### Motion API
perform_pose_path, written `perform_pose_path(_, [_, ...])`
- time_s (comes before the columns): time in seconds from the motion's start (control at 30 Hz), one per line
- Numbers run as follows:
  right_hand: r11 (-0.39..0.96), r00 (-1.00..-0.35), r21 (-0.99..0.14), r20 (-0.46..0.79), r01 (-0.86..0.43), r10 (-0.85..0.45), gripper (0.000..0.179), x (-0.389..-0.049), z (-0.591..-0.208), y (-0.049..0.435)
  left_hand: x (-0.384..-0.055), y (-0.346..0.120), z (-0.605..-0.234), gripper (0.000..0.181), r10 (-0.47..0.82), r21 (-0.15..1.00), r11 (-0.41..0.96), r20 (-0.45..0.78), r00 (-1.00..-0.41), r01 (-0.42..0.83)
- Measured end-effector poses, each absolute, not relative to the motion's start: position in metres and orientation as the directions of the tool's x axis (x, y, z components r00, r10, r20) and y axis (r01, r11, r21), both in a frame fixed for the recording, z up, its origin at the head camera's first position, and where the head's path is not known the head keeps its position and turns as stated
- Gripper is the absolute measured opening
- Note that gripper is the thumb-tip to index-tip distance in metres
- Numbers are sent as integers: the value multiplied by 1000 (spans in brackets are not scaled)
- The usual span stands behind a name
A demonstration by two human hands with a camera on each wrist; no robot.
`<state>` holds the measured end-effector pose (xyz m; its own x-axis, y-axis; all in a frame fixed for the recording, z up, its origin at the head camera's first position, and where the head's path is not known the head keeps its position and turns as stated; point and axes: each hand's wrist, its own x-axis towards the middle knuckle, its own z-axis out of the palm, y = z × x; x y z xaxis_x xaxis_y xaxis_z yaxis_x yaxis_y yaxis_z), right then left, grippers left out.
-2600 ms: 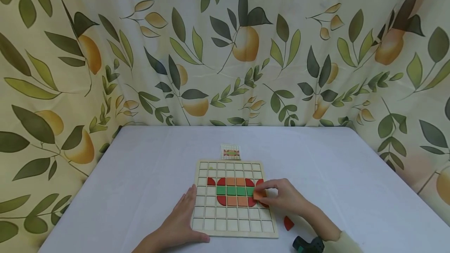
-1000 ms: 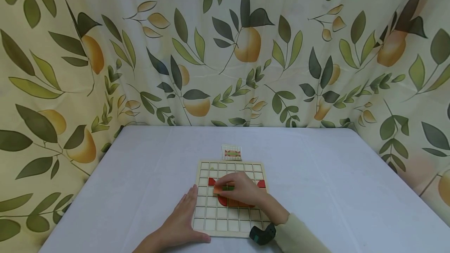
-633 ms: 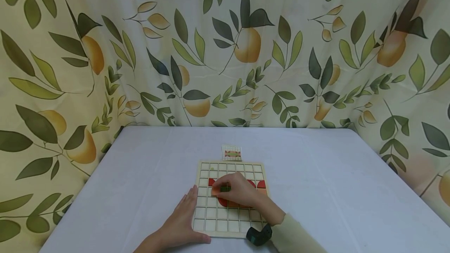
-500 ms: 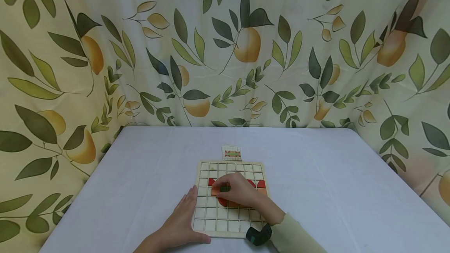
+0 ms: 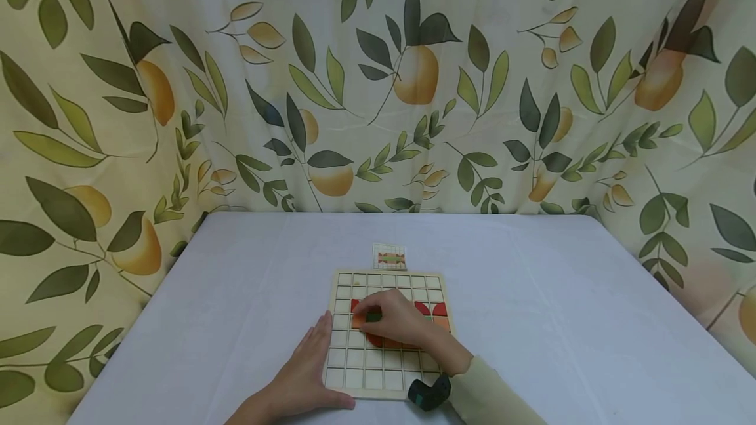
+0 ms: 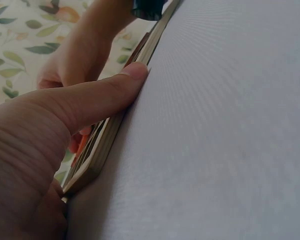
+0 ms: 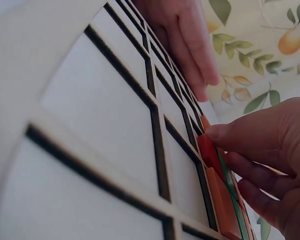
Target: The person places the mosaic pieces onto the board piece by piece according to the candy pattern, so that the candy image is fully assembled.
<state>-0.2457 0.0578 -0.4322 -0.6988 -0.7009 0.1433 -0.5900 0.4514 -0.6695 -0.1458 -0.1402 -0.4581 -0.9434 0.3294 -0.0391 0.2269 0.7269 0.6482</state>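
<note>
A wooden grid board (image 5: 372, 393) lies on the table with red, green and orange tiles in its middle rows. My left hand (image 5: 298, 372) rests against the board's left side, fingers straight, its thumb along the front edge. My right hand (image 5: 397, 317) reaches over the board and pinches an orange tile (image 5: 357, 321) at the left end of the green row, just below a red piece (image 5: 355, 305). In the right wrist view, the thumb and fingers meet beside a red tile (image 7: 207, 150); the pinched tile is mostly hidden. Several middle tiles lie under this hand.
Behind the board stands a small pattern card (image 5: 389, 257). A black device (image 5: 429, 393) sits at my right wrist, over the board's front right corner. White cloth covers the table (image 5: 531, 294), and a leaf-patterned curtain (image 5: 378, 149) hangs behind.
My right hand has moved from the board's right side to its left, edging further left lately. An orange tile now sits at the right end of the green row. The left hand stays put.
</note>
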Motion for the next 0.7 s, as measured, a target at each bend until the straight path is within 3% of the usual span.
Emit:
perform_pose_path(0.43, [470,-722,-677,133,-566,-679,22,-245,-432,54,-145,-141,-457,134,347,655,713,-19,-937,251])
perform_pose_path(0.7, [444,-698,-661,174,-606,-695,22,-246,-434,54,-146,-141,-457,134,340,659,714,-30,-940,237])
